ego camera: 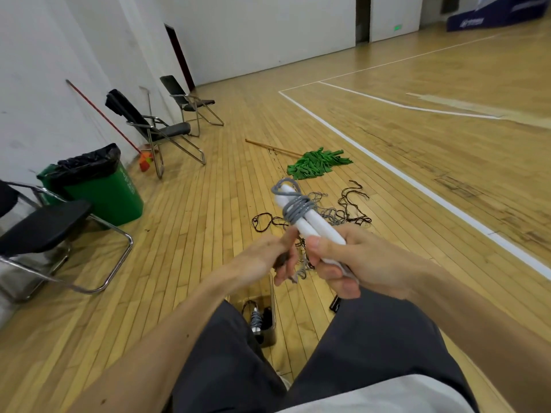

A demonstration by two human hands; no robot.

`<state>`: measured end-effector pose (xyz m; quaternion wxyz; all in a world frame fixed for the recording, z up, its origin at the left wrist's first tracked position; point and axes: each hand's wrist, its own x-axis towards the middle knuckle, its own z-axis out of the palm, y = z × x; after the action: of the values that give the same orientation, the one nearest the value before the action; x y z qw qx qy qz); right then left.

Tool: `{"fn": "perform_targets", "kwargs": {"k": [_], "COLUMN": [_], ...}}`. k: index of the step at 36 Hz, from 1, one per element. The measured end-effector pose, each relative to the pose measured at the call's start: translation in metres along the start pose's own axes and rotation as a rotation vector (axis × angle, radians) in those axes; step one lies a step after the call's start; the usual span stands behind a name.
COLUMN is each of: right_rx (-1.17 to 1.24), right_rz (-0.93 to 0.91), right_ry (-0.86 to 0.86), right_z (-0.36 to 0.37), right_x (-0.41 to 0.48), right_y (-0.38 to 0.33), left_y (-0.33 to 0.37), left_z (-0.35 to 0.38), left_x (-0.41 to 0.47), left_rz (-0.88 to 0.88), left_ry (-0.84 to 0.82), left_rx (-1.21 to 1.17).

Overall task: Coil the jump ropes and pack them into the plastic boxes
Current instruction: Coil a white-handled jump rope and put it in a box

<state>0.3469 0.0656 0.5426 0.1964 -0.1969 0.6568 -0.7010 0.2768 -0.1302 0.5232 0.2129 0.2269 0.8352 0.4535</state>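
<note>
Your right grip (351, 260) is curled round the two white handles (311, 226), held side by side above your knees. Your left grip (274, 257) seems to pinch the tail of the grey cord (295, 210) wound round them. The cord looks light and limp and is likely to spring loose, so pull it taut. Hold the stiff handles, not the wraps. The plastic box (272, 323) is on the floor between your legs.

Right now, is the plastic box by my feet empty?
No, the plastic box holds a coiled jump rope, seen between the legs.
</note>
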Motion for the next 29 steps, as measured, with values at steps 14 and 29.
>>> {"fn": "perform_targets", "kwargs": {"k": [14,29], "right_rx": [-0.049,-0.306], "right_rz": [0.01,0.169], "right_ry": [0.421,0.332], "right_z": [-0.037,-0.023], "right_x": [0.011,0.026], "right_y": [0.03,0.069], "left_y": [-0.007,0.033], "left_z": [-0.007,-0.02], "left_x": [-0.019,-0.027], "left_rz": [0.208,0.61], "left_ry": [0.266,0.264], "left_rx": [0.56,1.079]}}
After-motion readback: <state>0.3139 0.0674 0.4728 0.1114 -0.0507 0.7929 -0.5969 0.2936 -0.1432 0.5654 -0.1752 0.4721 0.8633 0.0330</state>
